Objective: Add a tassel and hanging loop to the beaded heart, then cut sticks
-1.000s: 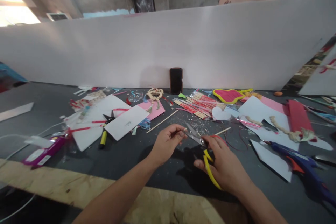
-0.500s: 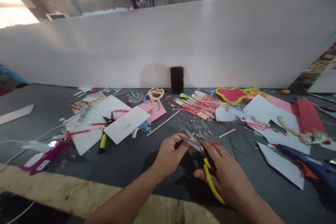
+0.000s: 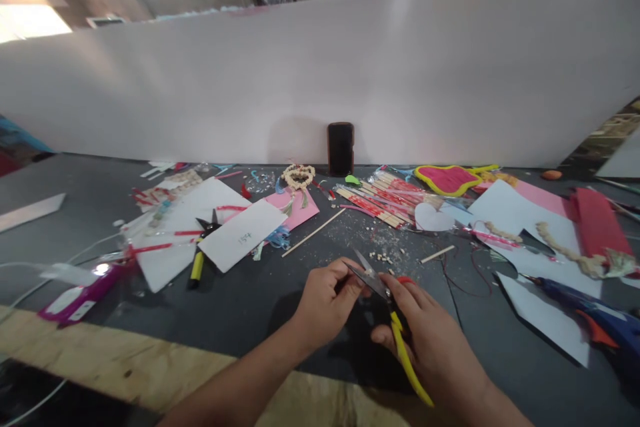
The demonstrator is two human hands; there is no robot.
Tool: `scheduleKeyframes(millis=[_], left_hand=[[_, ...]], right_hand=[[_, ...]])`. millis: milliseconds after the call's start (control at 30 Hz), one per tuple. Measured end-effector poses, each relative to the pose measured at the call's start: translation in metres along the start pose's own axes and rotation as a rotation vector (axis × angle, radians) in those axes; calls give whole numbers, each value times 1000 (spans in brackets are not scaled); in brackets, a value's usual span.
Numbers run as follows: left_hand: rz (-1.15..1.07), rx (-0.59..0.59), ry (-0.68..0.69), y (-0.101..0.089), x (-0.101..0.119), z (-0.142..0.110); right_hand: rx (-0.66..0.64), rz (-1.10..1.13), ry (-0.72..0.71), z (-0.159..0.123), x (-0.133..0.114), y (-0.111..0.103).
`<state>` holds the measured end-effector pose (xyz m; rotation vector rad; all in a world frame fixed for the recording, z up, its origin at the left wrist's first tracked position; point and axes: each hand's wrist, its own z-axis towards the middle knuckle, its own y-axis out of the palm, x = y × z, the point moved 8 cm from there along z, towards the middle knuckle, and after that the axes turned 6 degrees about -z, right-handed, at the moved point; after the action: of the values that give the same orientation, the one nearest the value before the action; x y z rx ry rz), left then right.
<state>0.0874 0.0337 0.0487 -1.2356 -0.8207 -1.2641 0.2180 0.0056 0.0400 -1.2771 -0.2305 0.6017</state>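
My right hand (image 3: 425, 320) grips a pair of scissors (image 3: 406, 353) with yellow and red handles. The blades point up and to the left, slightly apart. My left hand (image 3: 327, 297) is closed in a pinch right at the blades, and whatever its fingertips hold is too small to name. A tiny pale bit shows between the blades. Just beyond the hands, small cut pale pieces (image 3: 384, 257) and crumbs lie scattered on the dark table (image 3: 240, 320). A thin wooden stick (image 3: 314, 232) rests to the left of them, and a shorter stick (image 3: 437, 254) to the right.
A phone (image 3: 341, 149) leans upright against the white partition (image 3: 225, 93). Packs of red-and-wood sticks (image 3: 373, 207), a beaded heart (image 3: 299, 177), pliers (image 3: 197, 269), a purple glue gun (image 3: 83, 293), a blue glue gun (image 3: 580, 303) and paper sheets (image 3: 245, 235) surround the work spot.
The view has tilted down slightly. Both hands stay together, with the scissors still at the left fingertips; the blades look a little closer together.
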Motion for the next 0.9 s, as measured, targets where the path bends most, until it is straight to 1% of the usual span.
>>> scheduleKeyframes(millis=[133,233,400,467,567,600,800,900], left_hand=[[45,11,20,-1,3,-2],[49,27,7,-1,3,-3],[16,40,-10,1,2,-5],[9,46,-12,1,2,-5],[6,61,-10,0,3,-5],[5,66,-12,0,4,-5],[-35,57,-33,3,1,-7],[-69,38,-29,3,0,-7]], right_hand=[[46,-73,-22,-3,-3,-3],[46,-104,-18,-5,-4,-6],[50,-109,30,-3,-4,-9],[39,-61,103,-2,2,-9],[12,16,254,-3,17,-7],[-2,21,281,-4,20,-7],[-117,-15,256,-1,25,0],[-108,12,266,0,22,-2]])
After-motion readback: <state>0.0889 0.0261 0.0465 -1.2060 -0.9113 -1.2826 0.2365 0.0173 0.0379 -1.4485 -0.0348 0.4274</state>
